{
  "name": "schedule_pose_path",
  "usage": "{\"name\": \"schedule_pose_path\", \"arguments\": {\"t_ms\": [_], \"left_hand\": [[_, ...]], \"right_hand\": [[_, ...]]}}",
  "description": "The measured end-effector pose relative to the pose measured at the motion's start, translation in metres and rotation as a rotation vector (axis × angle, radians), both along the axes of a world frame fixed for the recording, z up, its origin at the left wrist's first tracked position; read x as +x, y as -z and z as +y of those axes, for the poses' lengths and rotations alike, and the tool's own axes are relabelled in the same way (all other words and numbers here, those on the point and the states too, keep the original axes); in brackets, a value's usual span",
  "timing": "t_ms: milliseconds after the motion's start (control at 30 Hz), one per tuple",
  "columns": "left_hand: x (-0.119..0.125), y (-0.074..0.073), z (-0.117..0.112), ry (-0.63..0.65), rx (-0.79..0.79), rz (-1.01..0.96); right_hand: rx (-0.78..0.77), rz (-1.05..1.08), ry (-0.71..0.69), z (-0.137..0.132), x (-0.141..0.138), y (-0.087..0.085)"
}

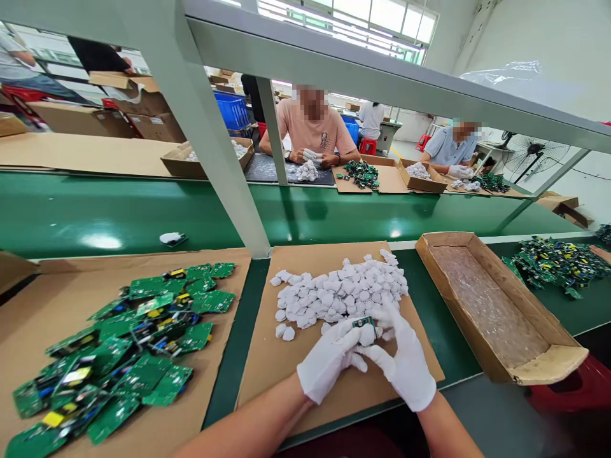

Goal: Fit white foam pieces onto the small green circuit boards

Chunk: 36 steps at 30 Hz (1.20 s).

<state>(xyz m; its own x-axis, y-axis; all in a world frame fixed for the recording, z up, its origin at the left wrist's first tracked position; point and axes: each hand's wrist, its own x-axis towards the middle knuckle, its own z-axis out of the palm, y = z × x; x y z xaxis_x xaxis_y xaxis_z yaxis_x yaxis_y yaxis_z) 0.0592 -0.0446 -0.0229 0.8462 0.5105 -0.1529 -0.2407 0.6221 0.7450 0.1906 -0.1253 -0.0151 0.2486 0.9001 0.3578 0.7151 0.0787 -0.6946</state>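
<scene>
In the head view my left hand [329, 357], in a white glove, grips a small green circuit board [363, 322] between thumb and fingers. A round white piece [367, 335] sits against that board. My right hand [405, 362], gloved too, is right beside it with fingers spread and stretched toward the pile; its thumb reaches close to the held board. Whether the thumb touches it I cannot tell. Just beyond both hands, a heap of white pieces [341, 289] lies on a cardboard sheet [272, 375].
To the left, many green circuit boards [143, 337] lie on another cardboard sheet [28, 324]. A cardboard tray [443, 299] stands at right, near more boards [558, 261]. A slanted white post [219, 140] rises ahead. Across the green belt [334, 213], co-workers [312, 127] sit.
</scene>
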Motion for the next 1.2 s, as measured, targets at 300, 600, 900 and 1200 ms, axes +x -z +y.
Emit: {"name": "schedule_pose_path", "arguments": {"t_ms": [300, 600, 900, 1200], "left_hand": [[-0.001, -0.010, -0.008, -0.008, -0.093, -0.004], [0.000, -0.012, 0.001, -0.057, -0.030, 0.121], [0.000, -0.021, -0.001, 0.019, -0.029, -0.024], [-0.006, -0.025, 0.000, 0.001, 0.136, 0.143]], "right_hand": [[0.340, -0.399, -0.021, 0.013, -0.007, 0.007], [0.138, 0.017, -0.098, -0.001, -0.010, 0.005], [-0.156, 0.250, 0.006, 0.009, -0.016, 0.005], [-0.188, 0.506, -0.164, 0.012, -0.008, -0.006]]}}
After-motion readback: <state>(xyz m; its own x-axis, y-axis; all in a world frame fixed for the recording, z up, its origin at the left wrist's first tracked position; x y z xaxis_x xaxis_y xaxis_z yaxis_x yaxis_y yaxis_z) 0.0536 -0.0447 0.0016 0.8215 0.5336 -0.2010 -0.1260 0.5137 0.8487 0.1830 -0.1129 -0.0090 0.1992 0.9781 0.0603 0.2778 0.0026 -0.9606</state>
